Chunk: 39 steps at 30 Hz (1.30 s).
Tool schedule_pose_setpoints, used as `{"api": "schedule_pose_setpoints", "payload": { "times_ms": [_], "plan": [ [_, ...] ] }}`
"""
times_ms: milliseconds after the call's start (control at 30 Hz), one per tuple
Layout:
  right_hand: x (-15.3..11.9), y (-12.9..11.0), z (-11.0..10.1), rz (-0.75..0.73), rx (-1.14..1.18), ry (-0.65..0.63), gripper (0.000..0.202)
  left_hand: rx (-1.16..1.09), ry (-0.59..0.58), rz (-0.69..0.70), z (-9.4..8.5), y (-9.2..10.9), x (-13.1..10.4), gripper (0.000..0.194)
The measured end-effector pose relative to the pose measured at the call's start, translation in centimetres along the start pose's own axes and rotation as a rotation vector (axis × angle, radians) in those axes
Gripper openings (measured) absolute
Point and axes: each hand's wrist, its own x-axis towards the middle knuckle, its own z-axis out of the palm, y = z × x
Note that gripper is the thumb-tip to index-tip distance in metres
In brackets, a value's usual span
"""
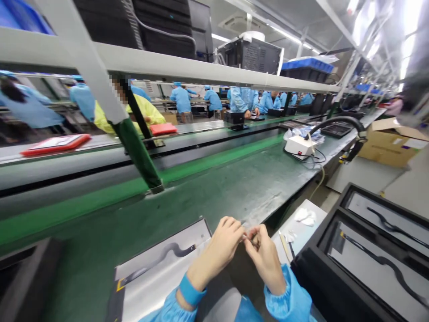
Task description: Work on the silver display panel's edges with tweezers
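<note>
Close together at the bench's front edge, my left hand (225,241) and my right hand (265,259) meet at the fingertips. Both are closed in a pinch, and whatever is between the fingers is too small and hidden to name. Below and left of them a flat silver-grey panel (152,293) lies on the green bench (201,188). Across that panel runs a dark, wavy flat ribbon cable (164,254), with a yellow-edged patch near its left end. My left forearm reaches over the panel's right part and hides some of it.
To the right, a black foam tray (313,255) holds similar panels with ribbon cables. Crumpled white scraps (304,217) lie on a pale board beside it. Farther back stand a white box with a black hose (299,146) and a cardboard carton (385,145). A slanted post (137,154) rises from the bench.
</note>
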Motion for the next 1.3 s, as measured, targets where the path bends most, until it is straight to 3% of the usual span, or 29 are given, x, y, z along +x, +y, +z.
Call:
{"api": "schedule_pose_setpoints", "payload": {
  "times_ms": [100, 233, 367, 533, 767, 1300],
  "plan": [
    [0.2, 2.2, -0.5, 0.029, 0.032, 0.056, 0.029, -0.084, 0.086, -0.055, -0.4, -1.2, -0.3, 0.024],
    [1.6, 8.3, -1.5, 0.185, -0.068, 0.306, 0.051, -0.235, 0.268, -0.243, -1.6, -2.3, -0.7, 0.024],
    [2.3, 14.0, -1.1, 0.325, -0.330, 0.441, 0.029, -0.499, 0.350, -0.388, -2.0, -1.9, -0.9, 0.033],
    [1.7, 17.7, -0.6, 0.454, -0.663, 0.472, 0.025, -0.761, 0.424, -0.492, -2.0, -1.0, -1.1, 0.042],
    [1.5, 19.7, -0.9, 0.424, -0.925, 0.367, 0.021, -0.871, 0.539, -0.578, -2.2, -1.4, -1.1, 0.040],
    [1.3, 19.2, -1.2, 0.318, -1.163, 0.251, 0.017, -0.945, 0.563, -0.612, -2.5, -0.9, -1.1, 0.037]
  ]
}}
